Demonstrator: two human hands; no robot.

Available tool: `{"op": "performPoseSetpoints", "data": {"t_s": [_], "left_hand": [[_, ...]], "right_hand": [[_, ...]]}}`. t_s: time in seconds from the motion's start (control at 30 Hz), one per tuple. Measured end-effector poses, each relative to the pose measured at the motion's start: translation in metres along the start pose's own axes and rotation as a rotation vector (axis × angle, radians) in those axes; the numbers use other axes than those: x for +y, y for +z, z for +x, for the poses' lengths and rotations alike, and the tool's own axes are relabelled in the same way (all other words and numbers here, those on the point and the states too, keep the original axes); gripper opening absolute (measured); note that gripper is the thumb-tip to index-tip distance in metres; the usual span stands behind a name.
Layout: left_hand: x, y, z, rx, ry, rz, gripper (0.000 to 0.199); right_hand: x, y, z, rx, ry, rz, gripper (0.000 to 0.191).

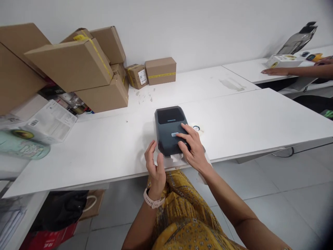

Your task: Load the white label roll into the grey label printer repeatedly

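A dark grey device (166,139), which looks like a small label printer, lies on the white table (111,142). It has a black glossy panel (170,115) at the far end and a pale rectangular button (174,134) in its middle. My right hand (194,147) is over its right side, fingers spread, the index fingertip at the button. Beside the front left corner my left hand (156,166) is raised, with fingers apart and nothing in it. A bit of white paper (177,157) shows at the device's front edge.
Cardboard boxes (75,66) are stacked at the back left, with two smaller boxes (160,71) near the wall. A white carton (49,121) and a mint-green bottle (26,144) are at the left. Another person's hand (275,71) rests on the far right table.
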State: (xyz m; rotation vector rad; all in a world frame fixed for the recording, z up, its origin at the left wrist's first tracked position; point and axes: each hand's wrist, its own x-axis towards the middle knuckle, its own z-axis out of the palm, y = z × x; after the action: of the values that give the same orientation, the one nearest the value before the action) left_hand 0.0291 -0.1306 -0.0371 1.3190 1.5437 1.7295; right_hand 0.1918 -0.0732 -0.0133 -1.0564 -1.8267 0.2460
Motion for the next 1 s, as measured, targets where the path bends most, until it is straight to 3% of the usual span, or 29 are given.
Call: {"op": "performPoseSetpoints", "data": {"t_s": [0.13, 0.3, 0.47, 0.6, 0.7, 0.83, 0.9, 1.0], "left_hand": [[-0.001, 0.004, 0.002, -0.119, -0.085, -0.065, 0.055], [0.012, 0.009, 0.023, -0.068, -0.011, -0.133, 0.055], [0.005, 0.026, 0.085, -0.011, 0.037, -0.213, 0.051], [-0.023, 0.043, 0.124, -0.189, -0.179, -0.134, 0.063], [-0.037, 0.048, 0.131, -0.281, -0.282, -0.143, 0.073], [-0.037, 0.044, 0.128, -0.333, -0.263, -0.124, 0.076], [-0.035, 0.042, 0.127, -0.352, -0.234, -0.093, 0.079], [-0.037, 0.043, 0.128, -0.336, -0.198, -0.056, 0.081]], "right_hand": [[0.000, -0.003, -0.024, 0.096, 0.190, 0.203, 0.048], [-0.006, -0.018, -0.017, 0.082, 0.217, 0.301, 0.056], [-0.009, -0.037, 0.045, -0.037, 0.045, 0.110, 0.064], [0.005, -0.033, 0.110, -0.025, -0.085, -0.080, 0.070], [0.026, -0.022, 0.158, -0.013, -0.137, -0.153, 0.072], [0.048, -0.008, 0.208, -0.029, -0.165, -0.190, 0.076], [0.048, -0.005, 0.217, 0.001, -0.172, -0.201, 0.078], [0.036, -0.007, 0.204, 0.107, -0.221, -0.232, 0.066]]}}
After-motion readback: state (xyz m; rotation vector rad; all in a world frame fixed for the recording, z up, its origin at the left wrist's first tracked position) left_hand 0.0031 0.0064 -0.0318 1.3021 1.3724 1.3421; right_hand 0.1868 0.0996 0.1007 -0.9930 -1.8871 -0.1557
